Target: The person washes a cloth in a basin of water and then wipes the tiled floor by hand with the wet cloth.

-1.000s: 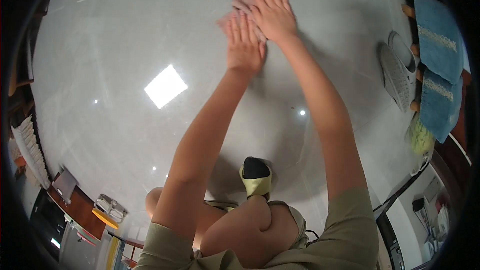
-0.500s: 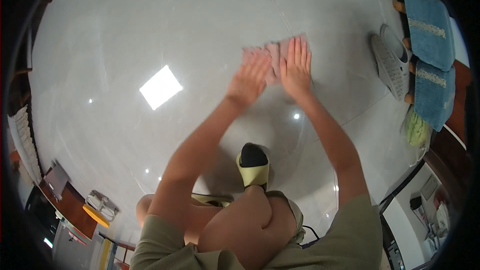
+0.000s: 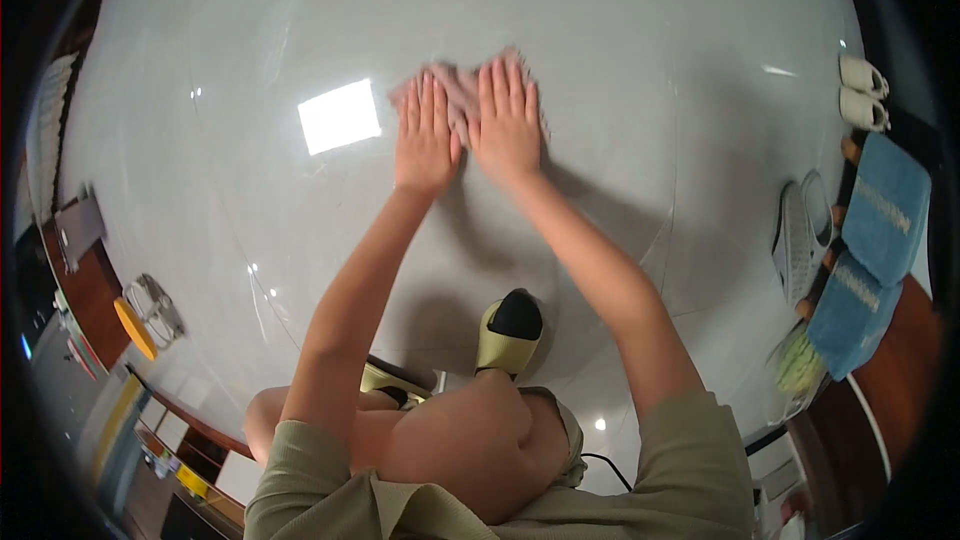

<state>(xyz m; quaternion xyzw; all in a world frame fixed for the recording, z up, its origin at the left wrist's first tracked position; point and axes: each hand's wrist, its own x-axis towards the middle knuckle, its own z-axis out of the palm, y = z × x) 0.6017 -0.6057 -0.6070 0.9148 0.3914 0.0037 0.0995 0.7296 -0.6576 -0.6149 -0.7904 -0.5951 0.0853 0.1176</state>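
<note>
Two hands flat | pink cloth (image 3: 462, 90) | glossy grey floor (image 3: 620, 60)

Glary floor (image 3: 620, 50), perhaps slight blur

Glossy pale tiled floor (image 3: 620, 60) with bright square light reflection (image 3: 340, 116). Yellow-and-black slipper (image 3: 508, 332) on foot below. Two blue towels (image 3: 868, 255) at right edge, grey shoe (image 3: 797, 240) beside them, white shoes (image 3: 862, 92) above. Orange disc (image 3: 133, 328) at left.

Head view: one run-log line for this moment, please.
left hand: flat on pink cloth | right hand: flat on cloth | cloth: on glossy white floor | person: crouched
</note>
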